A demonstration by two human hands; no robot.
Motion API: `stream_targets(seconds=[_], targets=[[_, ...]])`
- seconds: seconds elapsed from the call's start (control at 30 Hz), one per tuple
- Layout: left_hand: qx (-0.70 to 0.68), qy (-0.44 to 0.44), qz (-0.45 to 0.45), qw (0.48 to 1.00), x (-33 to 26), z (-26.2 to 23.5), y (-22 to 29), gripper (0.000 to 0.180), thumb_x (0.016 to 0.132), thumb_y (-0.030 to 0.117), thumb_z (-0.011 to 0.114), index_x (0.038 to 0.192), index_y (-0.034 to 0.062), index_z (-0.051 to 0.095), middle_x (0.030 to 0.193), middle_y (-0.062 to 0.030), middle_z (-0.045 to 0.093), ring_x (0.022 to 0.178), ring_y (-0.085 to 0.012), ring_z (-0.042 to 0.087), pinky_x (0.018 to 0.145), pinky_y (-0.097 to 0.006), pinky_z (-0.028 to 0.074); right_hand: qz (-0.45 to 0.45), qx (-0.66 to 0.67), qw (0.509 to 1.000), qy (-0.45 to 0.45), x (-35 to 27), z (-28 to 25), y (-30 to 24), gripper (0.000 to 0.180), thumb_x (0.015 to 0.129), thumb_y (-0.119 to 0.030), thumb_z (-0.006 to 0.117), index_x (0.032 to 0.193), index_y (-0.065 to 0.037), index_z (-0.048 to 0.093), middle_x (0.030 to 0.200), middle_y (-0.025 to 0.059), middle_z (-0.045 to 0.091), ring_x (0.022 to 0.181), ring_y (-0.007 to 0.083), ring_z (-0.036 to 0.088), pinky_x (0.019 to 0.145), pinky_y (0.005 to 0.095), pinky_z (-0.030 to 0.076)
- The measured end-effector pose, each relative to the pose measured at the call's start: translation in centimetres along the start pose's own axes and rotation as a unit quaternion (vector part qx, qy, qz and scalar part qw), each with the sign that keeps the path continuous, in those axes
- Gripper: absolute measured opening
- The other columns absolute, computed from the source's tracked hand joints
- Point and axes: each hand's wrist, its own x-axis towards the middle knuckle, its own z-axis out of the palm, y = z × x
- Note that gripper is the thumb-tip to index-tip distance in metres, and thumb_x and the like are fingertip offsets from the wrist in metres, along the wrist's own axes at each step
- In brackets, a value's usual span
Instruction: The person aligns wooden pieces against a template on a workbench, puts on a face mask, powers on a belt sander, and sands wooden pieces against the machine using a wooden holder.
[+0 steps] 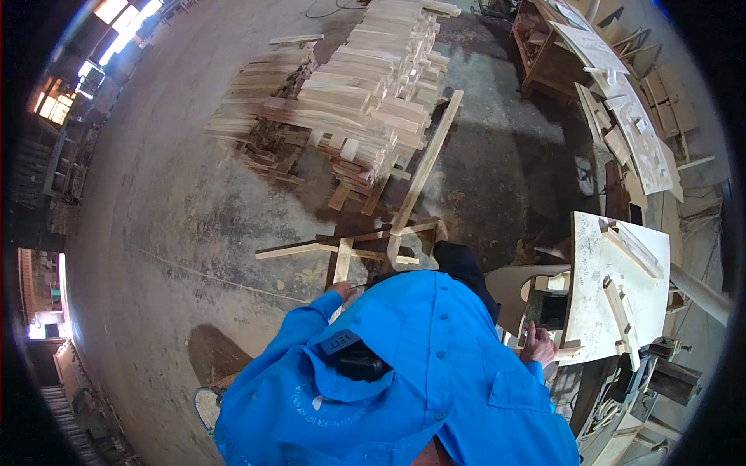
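My left hand [340,290], low and left of centre beside my blue shirt, is closed around a pale wooden piece [343,262] that stands up from the floor area. This piece crosses other slats of a wooden frame [295,249] in front of me. A long wooden bar [429,159] leans away from the frame toward the far right. On my right side, my right hand [539,346] is at the near-left edge of a white board table [587,256]. Its fingers are curled, and what they hold is hidden. A short wood end [569,352] lies just beside it.
Large stacks of cut wooden slats [365,78] cover the floor ahead. Jointed wooden pieces [622,314] rest on the white board, with a dark machine part [550,309] at its left edge. A bench with boards [633,128] runs along the far right. A metal clamp [674,380] sits at lower right.
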Motion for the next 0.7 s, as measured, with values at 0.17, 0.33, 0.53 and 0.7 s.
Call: stream_targets(seconds=[0.17,0.33,0.53,0.7], targets=[[-0.214,0.029,-0.227,0.950,3.7,-6.6,3.4,0.044,0.091,0.046,0.068,0.117,0.0120,0.073,0.111,-0.0170,0.075,0.104,-0.0377,0.070,0.094,-0.048,0.056,0.003,0.001,0.999,0.036,-0.3,1.0,1.7,0.058,0.100,-0.066,0.048,0.096,-0.015,0.076,0.087,0.0115,0.076,0.095,0.0316,0.070,0.101,0.0433,0.039],[-0.192,0.189,-0.225,0.936,7.6,-14.8,5.8,0.040,0.090,0.036,0.072,0.119,0.0076,0.072,0.113,-0.0193,0.074,0.105,-0.0369,0.071,0.091,-0.045,0.057,-0.002,0.034,0.999,0.024,0.2,0.4,0.3,0.050,0.100,-0.059,0.052,0.096,-0.014,0.075,0.093,0.0127,0.076,0.097,0.0325,0.069,0.106,0.0452,0.039],[-0.020,0.492,-0.023,0.870,17.5,-39.2,7.5,0.042,0.091,0.025,0.073,0.126,0.0042,0.064,0.132,-0.0202,0.065,0.123,-0.0393,0.060,0.105,-0.048,0.048,-0.017,0.034,0.997,0.060,-0.4,0.9,1.2,0.046,0.100,-0.055,0.057,0.091,-0.013,0.073,0.097,0.0100,0.075,0.097,0.0320,0.069,0.106,0.0459,0.039],[-0.003,0.479,-0.221,0.850,22.7,-48.4,3.2,0.120,0.074,0.066,0.080,0.163,0.0080,0.023,0.161,-0.0325,0.031,0.150,-0.0452,0.030,0.122,-0.052,0.028,-0.016,0.059,0.995,0.083,-0.9,1.0,1.2,0.044,0.099,-0.054,0.058,0.088,-0.014,0.071,0.093,0.0052,0.075,0.095,0.0280,0.069,0.105,0.0450,0.039]])
